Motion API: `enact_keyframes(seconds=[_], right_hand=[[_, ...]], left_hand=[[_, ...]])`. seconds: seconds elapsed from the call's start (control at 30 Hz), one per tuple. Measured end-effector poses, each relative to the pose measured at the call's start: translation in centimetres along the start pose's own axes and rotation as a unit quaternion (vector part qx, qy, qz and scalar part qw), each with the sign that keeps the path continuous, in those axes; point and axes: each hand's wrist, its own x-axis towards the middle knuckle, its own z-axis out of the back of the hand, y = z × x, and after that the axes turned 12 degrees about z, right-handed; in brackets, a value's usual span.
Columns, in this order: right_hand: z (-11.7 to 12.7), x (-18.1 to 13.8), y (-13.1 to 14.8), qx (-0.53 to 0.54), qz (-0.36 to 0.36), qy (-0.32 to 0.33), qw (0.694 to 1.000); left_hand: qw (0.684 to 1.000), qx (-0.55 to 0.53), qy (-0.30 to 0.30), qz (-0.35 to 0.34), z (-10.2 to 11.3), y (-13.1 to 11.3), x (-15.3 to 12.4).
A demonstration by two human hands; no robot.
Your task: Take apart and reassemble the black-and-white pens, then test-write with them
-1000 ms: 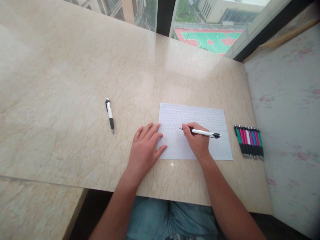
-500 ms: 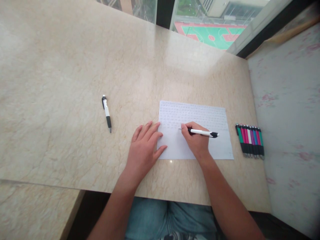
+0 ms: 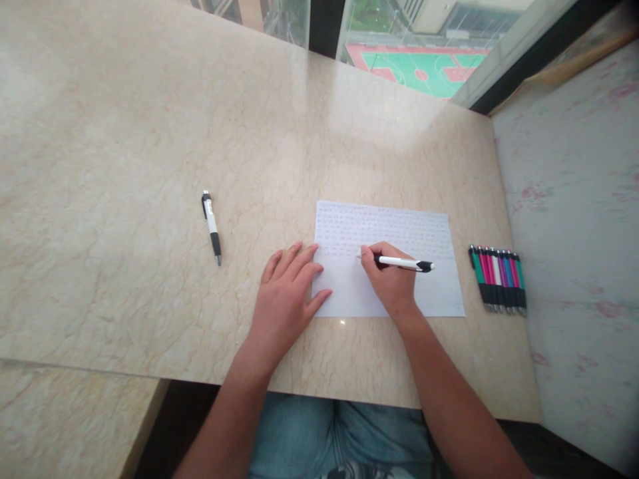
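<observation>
A white sheet of paper (image 3: 429, 233) with several lines of small handwriting lies on the beige marble table (image 3: 150, 133). My right hand (image 3: 392, 283) rests on the sheet, fingers closed round a white pen with a black cap end (image 3: 407, 263); its tip touches the paper below the written lines. My left hand (image 3: 287, 296) lies flat, fingers spread, with the fingertips and thumb on the sheet's left edge.
A second black and white pen (image 3: 212, 226) lies alone to the left. A row of several coloured pens (image 3: 498, 279) lies at the right of the sheet, close to a patterned wall (image 3: 574, 233). A window (image 3: 414, 53) runs behind the table. My jeans show below the table's near edge.
Both hands stay where they were on the sheet; the pen tip has barely shifted. The view has tilted slightly.
</observation>
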Motion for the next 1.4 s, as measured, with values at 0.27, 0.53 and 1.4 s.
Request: enact_keyframes(seconds=[0.27,0.53,1.4], right_hand=[[0.0,-0.1,0.0,-0.012,0.006,-0.012,1.0],[-0.1,-0.1,0.1,-0.009,-0.007,-0.024,1.0],[2.6,0.2,-2.9,0.41,-0.167,-0.114,0.889]], left_hand=[[1.0,0.008,0.001,0.0,0.0,-0.1,0.0],[1.0,0.011,-0.001,-0.001,0.1,-0.1,-0.1],[1.0,0.005,-0.027,-0.007,0.1,-0.2,0.2]])
